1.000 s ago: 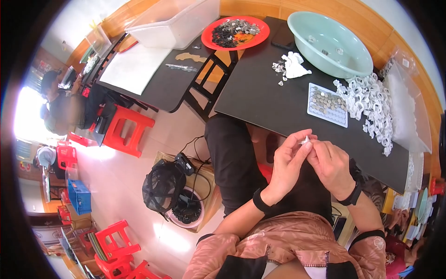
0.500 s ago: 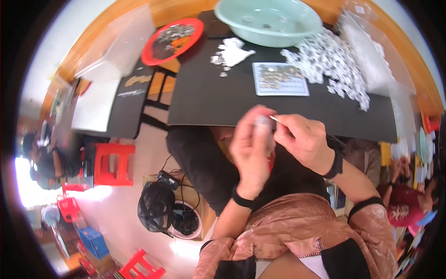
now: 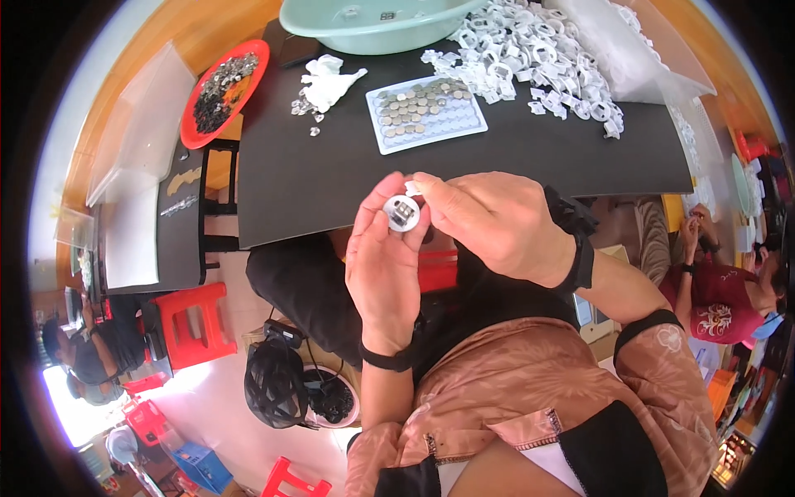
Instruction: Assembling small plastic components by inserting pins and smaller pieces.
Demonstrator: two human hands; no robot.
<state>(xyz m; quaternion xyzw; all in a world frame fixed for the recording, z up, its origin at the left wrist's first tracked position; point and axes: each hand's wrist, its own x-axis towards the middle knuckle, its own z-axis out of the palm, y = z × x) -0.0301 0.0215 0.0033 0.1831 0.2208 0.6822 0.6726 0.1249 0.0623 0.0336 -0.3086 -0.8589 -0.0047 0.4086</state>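
Just off the near edge of the black table point(image 3: 315, 186), my left hand point(image 3: 381, 277) is closed on a small round white plastic housing point(image 3: 403, 224). Its inner face is turned up and shows dark and metallic parts. My right hand point(image 3: 505, 224) pinches a small white piece point(image 3: 412, 189) at the housing's upper rim; whether the two touch, I cannot tell. Beyond my hands lies a pale blue tray point(image 3: 451, 132) with several round silver button cells point(image 3: 414, 106) in rows.
White ring-shaped plastic parts point(image 3: 530, 50) are heaped at the back right, by a clear bag point(image 3: 609, 50). A green basin point(image 3: 364, 37) stands at the back. Left of the tray are a crumpled white bag point(image 3: 327, 85) and a red plate point(image 3: 258, 83) of small metal parts. Another person point(image 3: 720, 298) sits far right.
My left hand has turned, so the housing's inner face now shows. My right hand has come closer over it with the small white piece. The table sits further left in view.
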